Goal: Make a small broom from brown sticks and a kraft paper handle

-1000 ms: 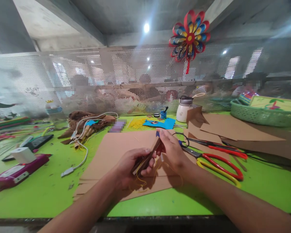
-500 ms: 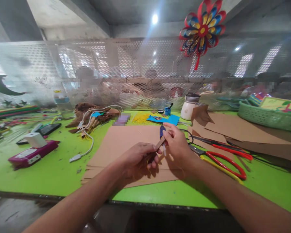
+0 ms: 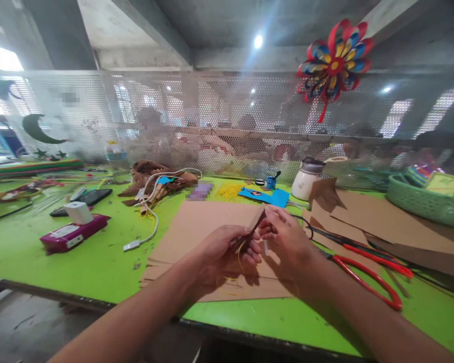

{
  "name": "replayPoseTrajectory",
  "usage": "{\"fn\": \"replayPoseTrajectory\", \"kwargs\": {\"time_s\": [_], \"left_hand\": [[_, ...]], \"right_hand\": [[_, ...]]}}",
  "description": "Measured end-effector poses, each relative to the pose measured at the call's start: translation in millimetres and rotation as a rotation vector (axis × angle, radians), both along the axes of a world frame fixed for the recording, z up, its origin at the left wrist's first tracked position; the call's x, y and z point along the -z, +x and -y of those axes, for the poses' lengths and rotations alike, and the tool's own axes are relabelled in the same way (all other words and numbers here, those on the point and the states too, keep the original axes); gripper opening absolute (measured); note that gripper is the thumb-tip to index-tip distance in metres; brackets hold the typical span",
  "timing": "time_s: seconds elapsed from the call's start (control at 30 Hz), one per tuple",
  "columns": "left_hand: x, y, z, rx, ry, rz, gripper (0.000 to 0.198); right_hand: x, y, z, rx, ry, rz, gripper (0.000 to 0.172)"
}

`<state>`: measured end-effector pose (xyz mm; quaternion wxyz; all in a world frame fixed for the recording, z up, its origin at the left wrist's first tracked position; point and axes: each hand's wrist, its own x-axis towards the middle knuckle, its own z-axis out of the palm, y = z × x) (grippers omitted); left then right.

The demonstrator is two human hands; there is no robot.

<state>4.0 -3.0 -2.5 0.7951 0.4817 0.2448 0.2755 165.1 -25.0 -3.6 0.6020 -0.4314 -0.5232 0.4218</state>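
Note:
My left hand (image 3: pixel 227 249) is closed on a small stack of brown cardboard strips (image 3: pixel 251 232), held tilted above the brown cardboard sheet (image 3: pixel 204 227). Thin yellow thread (image 3: pixel 239 254) loops down from the strips under the hand. My right hand (image 3: pixel 287 242) is closed at the upper end of the strips, its fingers pinching there; a small white piece shows just below its fingers. Both hands hover over the middle of the green table (image 3: pixel 98 257).
Red-handled scissors (image 3: pixel 366 275) lie right of my right hand on more cardboard (image 3: pixel 386 222). A pink device with a white block (image 3: pixel 73 232), a white cable (image 3: pixel 147 229), a phone (image 3: pixel 85 199), a white jar (image 3: pixel 306 179), blue paper (image 3: pixel 267 195) and a green basket (image 3: pixel 427 201) ring the area. A perforated screen (image 3: pixel 219 121) stands behind, people beyond it.
The camera has swung left, so everything has shifted right in view. My hands stay together on the strips; the blue item seen earlier by my right fingers no longer shows.

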Motion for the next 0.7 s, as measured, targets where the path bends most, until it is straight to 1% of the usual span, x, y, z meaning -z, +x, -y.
{"fn": "replayPoseTrajectory", "kwargs": {"time_s": [0.07, 0.13, 0.23, 0.37, 0.53, 0.6, 0.7], "left_hand": [[-0.8, 0, 0, -0.017, 0.022, 0.033, 0.026], [-2.2, 1, 3, -0.005, 0.034, 0.032, 0.026], [-3.6, 3, 8, 0.030, -0.007, 0.029, 0.021], [-1.1, 5, 11, 0.018, -0.043, 0.045, 0.015], [2.8, 5, 11, 0.050, 0.022, -0.021, 0.018], [3.2, 5, 12, 0.034, 0.053, -0.038, 0.017], [3.5, 4, 13, -0.018, 0.076, -0.052, 0.019]], "right_hand": [[1.8, -5, 3, -0.005, 0.004, 0.001, 0.036], [3.1, -8, 4, -0.040, 0.003, 0.027, 0.035], [2.6, -6, 4, -0.079, -0.006, 0.054, 0.032], [-0.1, -5, 5, -0.074, 0.003, 0.032, 0.026], [-0.9, -4, 7, -0.094, -0.045, -0.015, 0.019], [-1.9, -3, 7, -0.100, -0.078, -0.056, 0.017], [-5.6, -4, 8, -0.167, -0.126, -0.104, 0.016]]}}
